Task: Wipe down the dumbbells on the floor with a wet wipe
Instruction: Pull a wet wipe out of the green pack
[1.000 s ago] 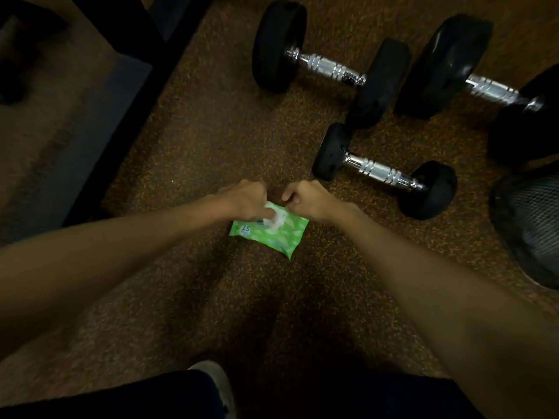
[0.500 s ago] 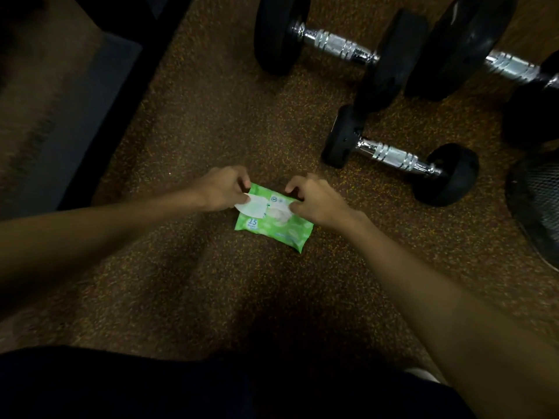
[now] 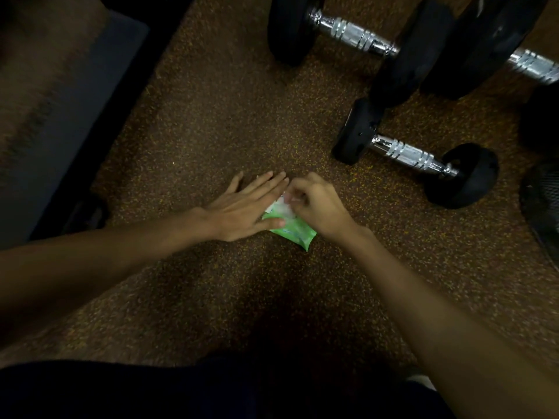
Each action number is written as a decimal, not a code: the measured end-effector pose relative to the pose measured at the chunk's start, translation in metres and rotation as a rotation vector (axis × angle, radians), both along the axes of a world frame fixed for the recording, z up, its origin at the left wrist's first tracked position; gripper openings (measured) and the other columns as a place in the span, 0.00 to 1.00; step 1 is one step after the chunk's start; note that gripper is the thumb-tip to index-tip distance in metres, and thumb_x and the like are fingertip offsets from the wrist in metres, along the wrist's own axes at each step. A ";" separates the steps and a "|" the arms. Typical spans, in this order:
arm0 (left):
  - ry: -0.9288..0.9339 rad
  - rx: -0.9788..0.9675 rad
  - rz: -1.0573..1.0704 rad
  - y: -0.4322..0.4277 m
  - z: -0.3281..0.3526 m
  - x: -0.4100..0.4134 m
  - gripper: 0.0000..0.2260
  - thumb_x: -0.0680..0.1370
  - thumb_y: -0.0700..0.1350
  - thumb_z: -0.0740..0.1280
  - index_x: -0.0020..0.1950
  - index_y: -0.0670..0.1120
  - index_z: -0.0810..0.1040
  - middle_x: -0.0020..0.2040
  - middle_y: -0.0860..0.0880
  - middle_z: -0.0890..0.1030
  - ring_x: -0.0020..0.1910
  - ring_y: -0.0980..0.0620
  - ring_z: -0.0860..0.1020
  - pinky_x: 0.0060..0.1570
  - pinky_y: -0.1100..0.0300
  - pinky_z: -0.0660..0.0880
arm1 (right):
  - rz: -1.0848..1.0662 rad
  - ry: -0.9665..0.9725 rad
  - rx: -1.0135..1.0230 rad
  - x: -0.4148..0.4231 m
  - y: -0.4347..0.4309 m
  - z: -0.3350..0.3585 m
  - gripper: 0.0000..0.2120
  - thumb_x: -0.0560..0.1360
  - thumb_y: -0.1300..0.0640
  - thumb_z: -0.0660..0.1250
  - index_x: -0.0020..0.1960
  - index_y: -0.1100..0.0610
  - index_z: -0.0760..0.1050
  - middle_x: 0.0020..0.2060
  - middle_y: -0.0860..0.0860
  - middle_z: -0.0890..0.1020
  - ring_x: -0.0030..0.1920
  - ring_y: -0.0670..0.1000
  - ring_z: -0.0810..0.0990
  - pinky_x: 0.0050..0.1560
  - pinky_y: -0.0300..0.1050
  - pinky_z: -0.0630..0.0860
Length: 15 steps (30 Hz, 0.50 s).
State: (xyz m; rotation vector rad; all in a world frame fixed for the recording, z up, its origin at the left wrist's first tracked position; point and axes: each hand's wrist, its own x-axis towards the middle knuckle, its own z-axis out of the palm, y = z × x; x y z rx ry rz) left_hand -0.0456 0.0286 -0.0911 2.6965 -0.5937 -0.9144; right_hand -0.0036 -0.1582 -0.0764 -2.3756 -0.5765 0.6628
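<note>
Brown rubber flooring (image 3: 211, 122), flecked all over with yellow, fills most of what I see; the light is dim and the floor goes darker close to my body. Straight in front of me the green pack of wet wipes (image 3: 295, 232) lies on that floor, largely covered by my hands. My left hand (image 3: 246, 211) lies flat across the pack's left part, fingers straight and close together, pressing it down. My right hand (image 3: 316, 204) is curled at the pack's far right side, thumb and fingertips pinching a bit of white wipe (image 3: 281, 207) that shows at the opening between my two hands. Beyond my right hand, apart from it, the small dumbbell (image 3: 411, 154) lies on the floor, with black ends and a ridged chrome handle. Behind it lies a larger dumbbell (image 3: 354, 34), its near end close to the small one's left end; I cannot tell whether they touch. A third dumbbell (image 3: 490, 40) is cut off by the right edge. To my left a grey-blue slab (image 3: 90, 95) with a black border runs diagonally, with a blurred brownish surface past it. A black mesh object (image 3: 544, 201) shows partly at the right edge. My dark trousers (image 3: 121, 391) fill the bottom.
</note>
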 end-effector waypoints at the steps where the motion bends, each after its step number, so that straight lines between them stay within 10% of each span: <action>1: -0.017 0.005 -0.009 0.000 -0.001 -0.001 0.38 0.74 0.69 0.43 0.77 0.51 0.36 0.77 0.54 0.36 0.75 0.56 0.36 0.71 0.40 0.39 | 0.066 -0.013 -0.014 -0.003 0.003 0.003 0.07 0.73 0.60 0.66 0.50 0.54 0.78 0.49 0.54 0.74 0.49 0.54 0.77 0.51 0.49 0.75; 15: -0.144 0.023 -0.035 0.000 -0.009 -0.002 0.44 0.71 0.69 0.55 0.78 0.47 0.44 0.78 0.50 0.47 0.77 0.52 0.41 0.72 0.37 0.43 | 0.192 -0.103 -0.036 -0.004 0.009 0.003 0.05 0.72 0.63 0.66 0.47 0.62 0.78 0.47 0.58 0.77 0.46 0.56 0.78 0.46 0.49 0.75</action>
